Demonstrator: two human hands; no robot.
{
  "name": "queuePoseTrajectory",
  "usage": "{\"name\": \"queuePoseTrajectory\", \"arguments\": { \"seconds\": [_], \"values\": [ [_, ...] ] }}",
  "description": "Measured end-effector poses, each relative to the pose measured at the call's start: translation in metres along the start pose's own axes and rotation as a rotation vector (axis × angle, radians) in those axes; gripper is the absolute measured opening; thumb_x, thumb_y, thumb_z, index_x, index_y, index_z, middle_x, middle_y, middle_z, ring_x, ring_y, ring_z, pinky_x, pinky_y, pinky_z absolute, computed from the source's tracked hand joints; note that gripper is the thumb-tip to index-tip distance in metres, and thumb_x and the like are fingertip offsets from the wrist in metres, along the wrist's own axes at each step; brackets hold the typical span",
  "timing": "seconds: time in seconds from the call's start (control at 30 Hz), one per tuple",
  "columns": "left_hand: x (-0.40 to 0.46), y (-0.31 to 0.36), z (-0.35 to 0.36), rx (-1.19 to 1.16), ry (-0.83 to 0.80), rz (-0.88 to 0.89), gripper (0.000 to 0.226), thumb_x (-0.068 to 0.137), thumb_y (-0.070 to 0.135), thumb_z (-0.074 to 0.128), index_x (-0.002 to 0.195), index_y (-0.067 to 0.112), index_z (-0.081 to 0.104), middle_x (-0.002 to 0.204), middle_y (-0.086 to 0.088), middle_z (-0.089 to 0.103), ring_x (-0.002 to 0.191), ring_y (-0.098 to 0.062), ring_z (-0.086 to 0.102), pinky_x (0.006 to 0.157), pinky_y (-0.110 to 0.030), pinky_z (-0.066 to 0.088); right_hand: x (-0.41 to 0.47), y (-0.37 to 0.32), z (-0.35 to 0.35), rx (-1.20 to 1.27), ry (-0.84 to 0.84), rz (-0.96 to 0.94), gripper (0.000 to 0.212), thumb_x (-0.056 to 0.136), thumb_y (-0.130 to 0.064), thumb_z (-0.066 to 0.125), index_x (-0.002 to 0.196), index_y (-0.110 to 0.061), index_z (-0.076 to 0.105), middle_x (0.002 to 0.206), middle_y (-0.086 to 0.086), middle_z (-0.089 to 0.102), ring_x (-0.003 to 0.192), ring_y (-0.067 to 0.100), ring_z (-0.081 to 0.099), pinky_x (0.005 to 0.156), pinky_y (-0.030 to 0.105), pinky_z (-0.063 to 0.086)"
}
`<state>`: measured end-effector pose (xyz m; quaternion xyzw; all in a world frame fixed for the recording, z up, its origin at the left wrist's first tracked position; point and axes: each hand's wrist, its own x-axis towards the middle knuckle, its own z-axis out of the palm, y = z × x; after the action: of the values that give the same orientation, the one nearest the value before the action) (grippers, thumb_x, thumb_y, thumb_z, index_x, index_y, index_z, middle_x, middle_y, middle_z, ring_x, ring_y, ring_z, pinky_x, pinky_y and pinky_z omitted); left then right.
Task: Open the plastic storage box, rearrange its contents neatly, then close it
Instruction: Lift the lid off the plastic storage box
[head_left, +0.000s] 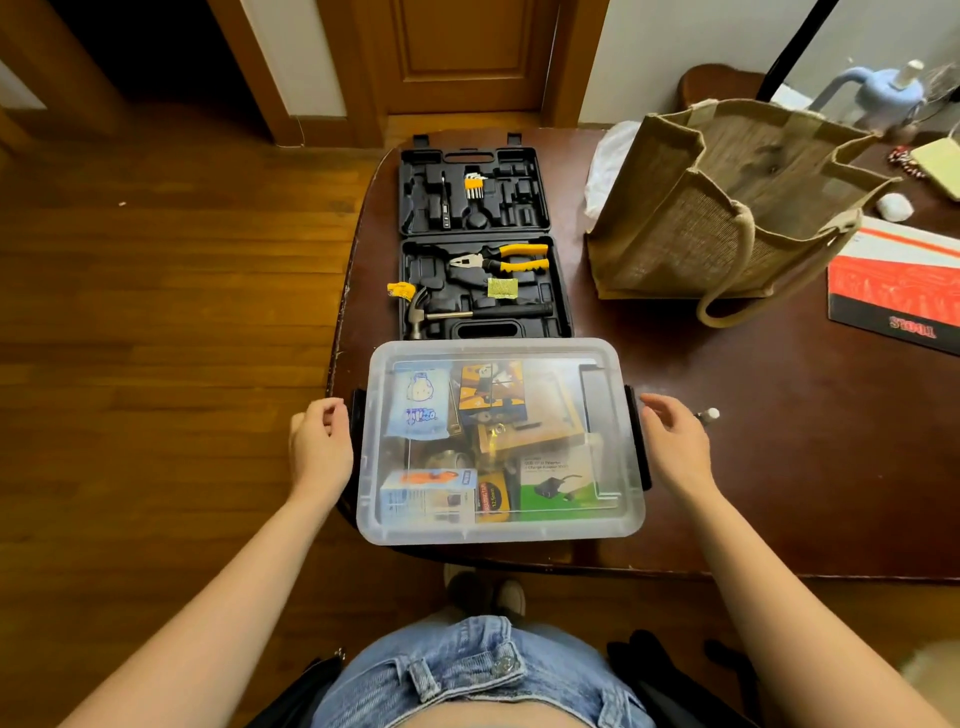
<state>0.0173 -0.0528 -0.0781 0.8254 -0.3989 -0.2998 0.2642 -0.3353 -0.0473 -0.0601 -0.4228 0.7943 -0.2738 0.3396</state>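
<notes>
A clear plastic storage box (621, 512) stands at the near edge of the dark wooden table (779, 493), its translucent lid on. Black latches sit on its left (357, 421) and right (638, 436) sides. Through the lid I see a jumble: a blue pouch (420, 405), a yellow-black box (491, 392), a green-white adapter box (558, 480), a small carton (428, 496) and a tape measure (492, 496). My left hand (319, 447) hovers by the left latch with fingers loosely curled. My right hand (675, 441) is beside the right latch, fingers relaxed. Neither holds anything.
An open black tool case (475, 241) with pliers, a hammer and hex keys lies just behind the box. A jute tote bag (727, 208) stands at the right, a red-and-white tool carton (898, 286) beyond it. A small white-tipped item (707, 414) lies near my right hand.
</notes>
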Motion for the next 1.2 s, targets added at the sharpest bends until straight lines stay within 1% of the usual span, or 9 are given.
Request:
{"name": "queuePoseTrajectory", "arguments": {
  "seconds": [0.2, 0.4, 0.53, 0.6, 0.7, 0.77, 0.83, 1.0, 1.2],
  "values": [
    [-0.006, 0.014, -0.002, -0.025, -0.206, 0.066, 0.026, 0.097, 0.021, 0.044, 0.076, 0.021, 0.059, 0.077, 0.002, 0.055, 0.081, -0.018, 0.049, 0.067, -0.027, 0.041, -0.011, -0.017, 0.008, 0.06, -0.003, 0.016, 0.029, 0.094, -0.014, 0.048, 0.115, -0.01, 0.067, 0.101, 0.009, 0.07, 0.093, 0.033, 0.063, 0.082, 0.042, 0.052],
    [-0.023, 0.027, 0.0, -0.132, -0.168, 0.024, 0.021, 0.095, 0.012, 0.046, 0.085, 0.011, 0.064, 0.084, -0.004, 0.062, 0.071, -0.015, 0.054, 0.061, -0.024, 0.045, -0.022, -0.027, 0.015, 0.228, 0.033, 0.129, 0.034, 0.091, -0.015, 0.056, 0.121, 0.0, 0.061, 0.124, 0.014, 0.062, 0.114, 0.026, 0.057, 0.101, 0.041, 0.045],
    [-0.035, 0.03, -0.008, -0.075, -0.099, 0.115, 0.033, 0.096, 0.015, 0.048, 0.127, 0.011, 0.058, 0.121, -0.008, 0.056, 0.105, -0.014, 0.049, 0.09, -0.031, 0.044, -0.032, -0.033, 0.009, 0.302, 0.056, 0.114, 0.024, 0.091, -0.012, 0.055, 0.11, -0.002, 0.067, 0.108, 0.007, 0.068, 0.106, 0.023, 0.057, 0.087, 0.039, 0.05],
    [-0.037, 0.041, -0.015, -0.102, -0.084, 0.181, 0.037, 0.096, 0.014, 0.049, 0.132, 0.011, 0.052, 0.122, -0.011, 0.053, 0.1, -0.011, 0.047, 0.082, -0.02, 0.04, -0.035, -0.034, 0.005, 0.325, 0.06, 0.105, 0.022, 0.091, -0.012, 0.054, 0.104, 0.003, 0.064, 0.103, 0.022, 0.065, 0.076, 0.022, 0.058, 0.083, 0.043, 0.052],
    [-0.037, 0.067, -0.023, -0.162, -0.109, 0.271, 0.037, 0.095, 0.013, 0.05, 0.132, 0.015, 0.053, 0.118, -0.009, 0.056, 0.092, -0.014, 0.055, 0.071, -0.017, 0.045, -0.032, -0.032, -0.009, 0.408, 0.079, 0.124, 0.025, 0.091, -0.015, 0.057, 0.115, -0.01, 0.061, 0.102, 0.002, 0.064, 0.086, 0.013, 0.062, 0.078, 0.025, 0.053],
    [-0.037, 0.087, -0.025, -0.25, -0.178, 0.291, 0.036, 0.094, 0.008, 0.05, 0.129, 0.015, 0.056, 0.102, -0.003, 0.062, 0.08, -0.012, 0.059, 0.073, -0.027, 0.055, -0.028, -0.029, -0.024, 0.544, 0.029, 0.182, 0.015, 0.092, -0.017, 0.057, 0.104, -0.011, 0.063, 0.093, 0.001, 0.064, 0.071, 0.006, 0.063, 0.064, 0.018, 0.053],
    [-0.04, 0.106, -0.023, -0.331, -0.284, 0.277, 0.039, 0.093, 0.006, 0.052, 0.131, 0.014, 0.054, 0.091, -0.005, 0.062, 0.067, -0.004, 0.059, 0.066, -0.019, 0.053, -0.024, -0.023, -0.043, 0.638, -0.025, 0.253, 0.014, 0.094, -0.022, 0.055, 0.092, -0.011, 0.064, 0.084, 0.005, 0.066, 0.065, 0.011, 0.063, 0.061, 0.023, 0.054],
    [-0.07, 0.149, 0.005, -0.632, -0.618, 0.212, 0.035, 0.095, 0.009, 0.051, 0.129, 0.017, 0.053, 0.091, 0.005, 0.073, 0.066, -0.008, 0.067, 0.057, -0.019, 0.054, -0.017, 0.016, -0.091, 0.803, 0.09, 0.331, 0.027, 0.099, -0.025, 0.045, 0.103, -0.006, 0.064, 0.075, 0.006, 0.064, 0.058, 0.013, 0.059, 0.059, 0.023, 0.051],
    [-0.137, 0.188, 0.084, -0.884, -0.801, 0.048, 0.029, 0.098, 0.021, 0.043, 0.124, 0.013, 0.054, 0.107, -0.008, 0.064, 0.078, -0.015, 0.065, 0.059, -0.023, 0.055, -0.019, 0.087, -0.157, 1.084, 0.244, 0.425, 0.038, 0.103, -0.024, 0.033, 0.126, 0.001, 0.05, 0.11, 0.015, 0.059, 0.078, 0.019, 0.06, 0.082, 0.026, 0.046]
  ]
}}
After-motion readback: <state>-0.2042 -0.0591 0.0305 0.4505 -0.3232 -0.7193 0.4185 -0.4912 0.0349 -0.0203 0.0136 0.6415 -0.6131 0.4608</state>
